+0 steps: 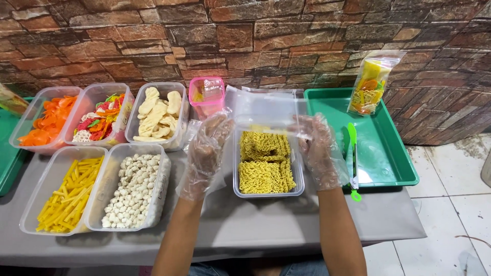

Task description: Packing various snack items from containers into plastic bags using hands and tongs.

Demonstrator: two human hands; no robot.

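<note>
- clear plastic gloves are covering both hands, which are hovering over a tub of yellow noodle blocks on the grey desk.
- left hand is pinching the left edge of a clear bag, fingers closing on the film.
- right hand is gripping the bag's right edge, so the two hands are staying apart with the bag stretching between them.
- bag is hanging just above the noodle tub's far rim, its mouth facing up; whether anything is lying inside it is hard to tell.
- to the left, five clear tubs are sitting in two rows: orange chips, mixed coloured crackers and pale flat crackers at the back, yellow sticks and small white balls in front.
- a small pink-rimmed tub is standing behind the left hand, near the wall.
- a green tray is lying to the right of the noodles, with green tongs resting on its near left edge.
- a filled packet of mixed snacks is leaning against the brick wall at the tray's far side.
</note>
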